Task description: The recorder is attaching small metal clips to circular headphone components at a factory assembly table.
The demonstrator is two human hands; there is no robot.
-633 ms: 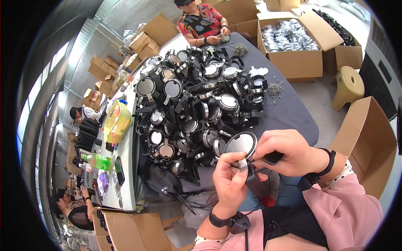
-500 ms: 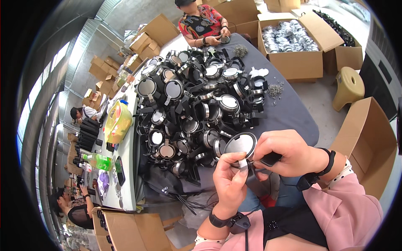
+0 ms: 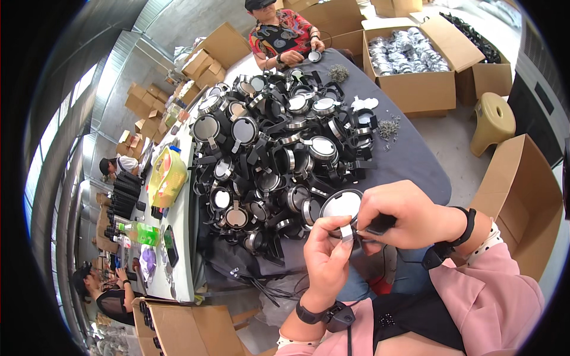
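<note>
A round lid [image 3: 342, 204] with a shiny metal top, a black rim and a metal tab is held in front of me at the pile's near right edge. My left hand [image 3: 325, 255] is closed, its thumb and forefinger pinching the lid at the metal tab [image 3: 346, 232]. Curled at the lid's right side, my right hand [image 3: 401, 215] grips a black piece [image 3: 381, 223], which looks like the lid's handle. Its fingertips are partly hidden. Many similar lids with black handles [image 3: 244, 131] lie heaped on the dark cloth beyond my hands.
Small metal bits [image 3: 389, 128] and white discs [image 3: 364, 104] lie right of the heap. Across the table a person [image 3: 284, 35] holds a similar lid. An open carton [image 3: 415, 95] of wrapped parts, a tan stool [image 3: 494, 124] and another carton [image 3: 504, 202] stand to the right.
The lid in my hands has tilted slightly, and its top looks brighter. Across the table, the person's hands and lid have shifted a little. My hands stay almost in place.
</note>
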